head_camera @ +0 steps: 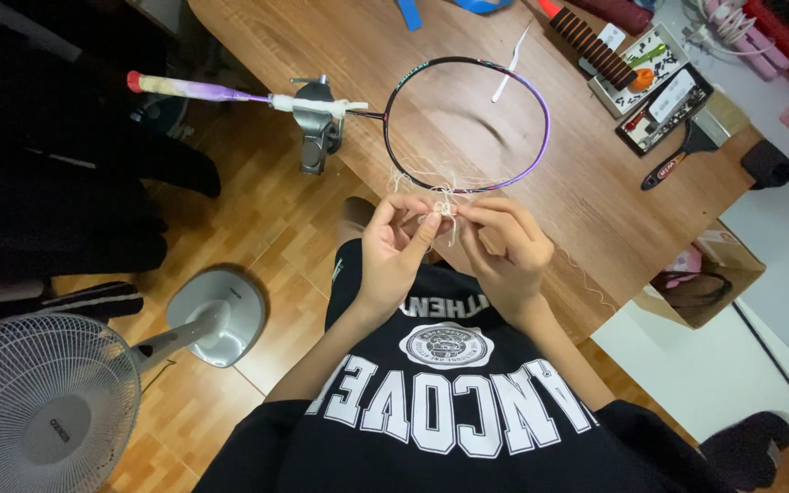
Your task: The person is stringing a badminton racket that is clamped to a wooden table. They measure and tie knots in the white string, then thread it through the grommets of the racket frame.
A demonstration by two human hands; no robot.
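A badminton racket frame [541, 110] with no strings across its head lies over the wooden table [595, 210], its shaft held in a grey clamp [317, 128] at the table edge. Its handle [194, 88], purple with a red cap, sticks out left. My left hand [394, 251] and my right hand [504, 246] meet just below the frame's near rim, both pinching a tangle of thin white string [445, 208] that hangs from the frame. Loose string ends trail around my fingers.
A tray of tools [664, 96], a dark ribbed grip [591, 46] and a black-handled tool [678, 160] lie at the table's far right. A cardboard box [710, 274] stands beside the table. A standing fan [43, 402] is on the wooden floor at left.
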